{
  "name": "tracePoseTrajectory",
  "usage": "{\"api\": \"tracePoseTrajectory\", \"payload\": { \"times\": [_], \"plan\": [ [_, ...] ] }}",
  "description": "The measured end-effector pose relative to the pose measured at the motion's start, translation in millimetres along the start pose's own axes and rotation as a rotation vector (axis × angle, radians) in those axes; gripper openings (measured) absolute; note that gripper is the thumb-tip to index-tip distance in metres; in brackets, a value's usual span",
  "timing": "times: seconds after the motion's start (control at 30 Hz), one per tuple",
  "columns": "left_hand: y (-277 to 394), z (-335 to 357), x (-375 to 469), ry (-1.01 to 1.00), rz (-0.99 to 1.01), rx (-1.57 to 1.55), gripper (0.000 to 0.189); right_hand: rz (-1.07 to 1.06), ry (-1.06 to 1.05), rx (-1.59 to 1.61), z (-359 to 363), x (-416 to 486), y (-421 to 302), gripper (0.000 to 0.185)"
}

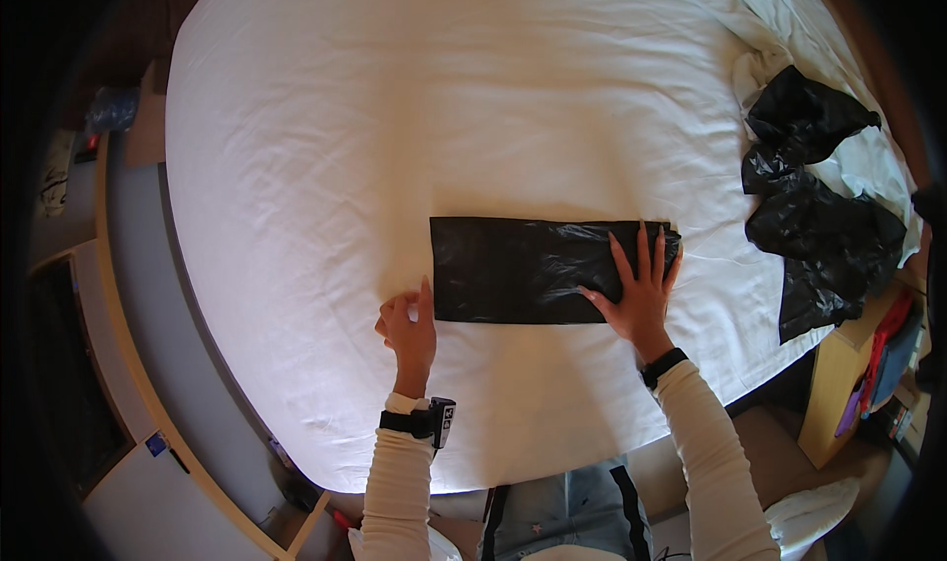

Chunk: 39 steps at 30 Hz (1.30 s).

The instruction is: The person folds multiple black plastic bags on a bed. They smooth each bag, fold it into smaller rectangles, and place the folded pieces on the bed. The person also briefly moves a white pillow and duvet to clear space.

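Observation:
A folded black plastic bag [510, 272] lies flat as a long rectangle on the white bed sheet [311, 191]. My right hand [640, 294] rests on its right end with the fingers spread. Beside the bag's left edge is my left hand [410, 331], its index finger extended and the other fingers curled; nothing shows in it. Dark straps circle both wrists, the left one carrying a small device [442, 422].
Crumpled black plastic bags [821, 213] lie at the bed's right side, over bunched white fabric. A wooden shelf unit [836, 398] with colored items stands at the lower right. Along the left runs a curved-looking wooden edge [126, 324], with a cardboard box [148, 128] above.

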State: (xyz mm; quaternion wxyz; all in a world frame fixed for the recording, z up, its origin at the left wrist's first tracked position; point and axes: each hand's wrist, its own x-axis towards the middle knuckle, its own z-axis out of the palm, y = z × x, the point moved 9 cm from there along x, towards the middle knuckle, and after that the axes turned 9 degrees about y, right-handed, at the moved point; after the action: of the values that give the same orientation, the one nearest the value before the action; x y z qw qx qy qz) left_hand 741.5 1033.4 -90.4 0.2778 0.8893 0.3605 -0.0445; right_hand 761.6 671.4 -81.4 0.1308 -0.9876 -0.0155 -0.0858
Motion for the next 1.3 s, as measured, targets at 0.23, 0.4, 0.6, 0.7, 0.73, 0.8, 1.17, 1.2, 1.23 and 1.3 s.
{"api": "tracePoseTrajectory", "payload": {
  "times": [0.23,0.4,0.6,0.7,0.73,0.8,1.17,1.2,1.23,1.3],
  "plan": [
    [25.9,7.7,-28.3,0.214,0.249,-0.049,0.02,0.01,0.015,0.044,-5.6,3.0,-1.2,0.082],
    [19.8,12.1,-35.4,0.307,0.364,0.047,0.017,0.019,0.005,0.092,-9.0,5.6,-0.8,0.085],
    [13.2,21.8,-30.4,0.33,0.494,0.301,0.023,0.019,-0.018,0.096,-10.3,7.9,-1.3,0.087],
    [3.9,9.9,-17.1,0.324,0.248,0.341,0.024,0.018,-0.022,0.109,-10.8,8.6,-1.9,0.088],
    [27.0,-5.0,-24.3,0.464,0.402,0.254,0.026,0.019,-0.012,0.116,-12.1,8.7,-1.6,0.088],
    [70.2,-31.5,-47.2,0.678,0.682,0.053,0.031,0.015,-0.003,0.124,-13.4,8.6,-1.5,0.089],
    [172.2,96.6,-88.2,-0.084,1.044,0.412,0.063,0.026,-0.032,0.131,-9.2,6.7,2.7,0.088],
    [163.7,93.6,-80.3,-0.061,1.028,0.425,0.064,0.029,-0.03,0.14,-9.1,6.8,2.9,0.088],
    [152.7,87.2,-69.7,-0.025,0.975,0.442,0.065,0.026,-0.037,0.144,-8.7,6.8,2.2,0.089],
    [133.2,71.3,-49.3,0.071,0.896,0.445,0.067,0.022,-0.052,0.154,-7.7,7.1,1.8,0.091]
  ]
}}
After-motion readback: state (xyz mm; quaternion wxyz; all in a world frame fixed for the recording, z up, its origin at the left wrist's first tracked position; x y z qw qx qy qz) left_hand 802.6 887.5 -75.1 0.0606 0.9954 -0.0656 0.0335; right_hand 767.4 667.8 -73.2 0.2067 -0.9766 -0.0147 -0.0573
